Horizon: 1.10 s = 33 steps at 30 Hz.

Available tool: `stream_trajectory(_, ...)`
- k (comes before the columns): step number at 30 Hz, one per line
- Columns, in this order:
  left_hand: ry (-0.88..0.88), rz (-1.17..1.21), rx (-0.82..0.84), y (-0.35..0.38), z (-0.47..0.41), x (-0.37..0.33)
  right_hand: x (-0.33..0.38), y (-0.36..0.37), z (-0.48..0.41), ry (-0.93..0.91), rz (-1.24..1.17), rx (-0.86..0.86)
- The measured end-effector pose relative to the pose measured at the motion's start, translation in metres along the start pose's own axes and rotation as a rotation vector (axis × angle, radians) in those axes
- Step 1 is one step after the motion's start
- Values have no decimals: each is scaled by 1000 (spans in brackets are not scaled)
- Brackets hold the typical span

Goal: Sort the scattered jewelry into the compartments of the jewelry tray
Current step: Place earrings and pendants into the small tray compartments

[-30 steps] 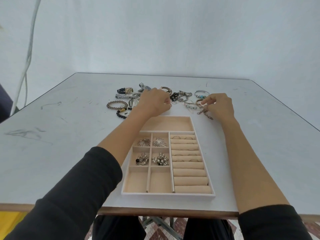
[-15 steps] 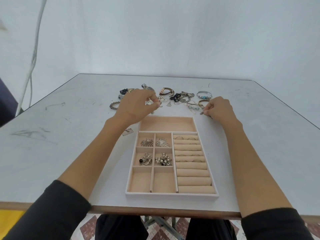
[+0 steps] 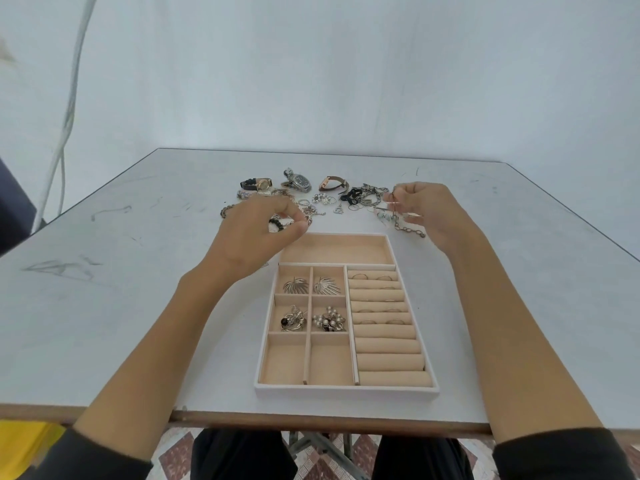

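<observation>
Forward, hands [image 3: 252, 233] [image 3: 433, 213] in pinches on jewelry [image 3: 325, 199].

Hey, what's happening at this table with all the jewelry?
A person is sorting jewelry into a beige tray. Four small compartments hold silver pieces, and several rings sit in the ring rolls; the long far compartment is bare. The left hand curls over the loose pile beyond the tray, beside a dark beaded piece; the right hand pinches a thin metal piece there.

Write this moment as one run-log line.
Left hand: curled over scattered jewelry, grip unclear | right hand: pinches bronze link chain | beige compartmented jewelry tray: far compartment empty
</observation>
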<state>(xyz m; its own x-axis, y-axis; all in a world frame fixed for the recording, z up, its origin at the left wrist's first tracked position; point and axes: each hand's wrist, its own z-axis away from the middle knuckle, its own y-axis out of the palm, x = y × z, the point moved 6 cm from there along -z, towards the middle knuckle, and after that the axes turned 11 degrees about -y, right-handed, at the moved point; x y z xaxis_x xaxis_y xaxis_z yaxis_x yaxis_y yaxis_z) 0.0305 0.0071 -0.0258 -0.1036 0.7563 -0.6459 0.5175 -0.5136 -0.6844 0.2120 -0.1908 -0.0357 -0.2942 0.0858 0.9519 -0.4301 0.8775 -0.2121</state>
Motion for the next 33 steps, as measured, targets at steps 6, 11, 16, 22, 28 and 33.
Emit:
stream_trajectory(6, 8, 12, 49, 7, 6, -5, 13, 24, 5, -28, -248, 107)
stream_trajectory(11, 27, 52, 85, 8, 12, -9, 36, 40, 15, -122, -371, 88)
stream_trajectory(16, 46, 44, 81, 3, 16, -11, 60, 52, 25, -190, -581, 126)
stream_trajectory(22, 51, 115, 77, -4, 26, -12, 88, 66, 39, -247, -809, 287)
stream_trajectory(28, 73, 123, 151, -8, 52, -19, 98, 78, 49, -187, -990, 397)
stream_trajectory(33, 150, 24, 186, -19, 85, -29, 99, 86, 54, -164, -992, 432)
